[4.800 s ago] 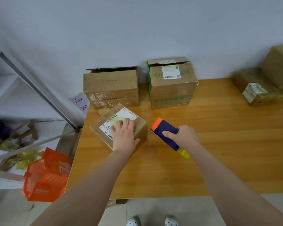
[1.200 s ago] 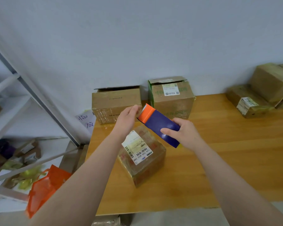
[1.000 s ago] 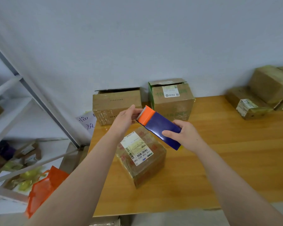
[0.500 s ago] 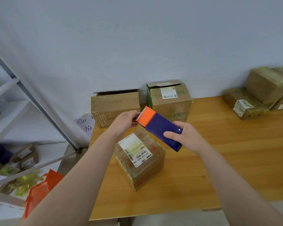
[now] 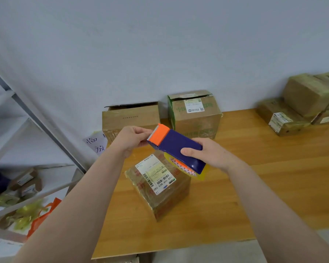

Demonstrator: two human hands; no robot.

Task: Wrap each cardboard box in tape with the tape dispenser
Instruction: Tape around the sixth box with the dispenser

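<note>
Landmark: a small cardboard box wrapped in clear film stood on the wooden counter, one corner toward the person, with a white barcode label on its top.
Tape dispenser: blue body with an orange toothed end, held in the air just above the far side of the small cardboard box and not touching it. Its yellow tape roll showed under the body.
Right hand: fingers wrapped round the blue body from the right, thumb on the near edge.
Left hand: thumb and forefinger pinched together at the dispenser's orange toothed end. What lay between them could not be made out.
Open carton: behind the small cardboard box and to its left, against the wall, its top flaps raised. Its inside was hidden from this angle.
Green-printed carton: behind the small cardboard box and to its right, top closed, a white label on the lid.
Taped parcels: well to the right of the small cardboard box, stacked at the wall, all closed.
Paper note: left of the small cardboard box, off the counter's edge, with handwritten characters.
Shelf rack: far left of the small cardboard box, a lower shelf holding a few little cartons.
Orange bag: below and left of the small cardboard box, its contents unclear.
</note>
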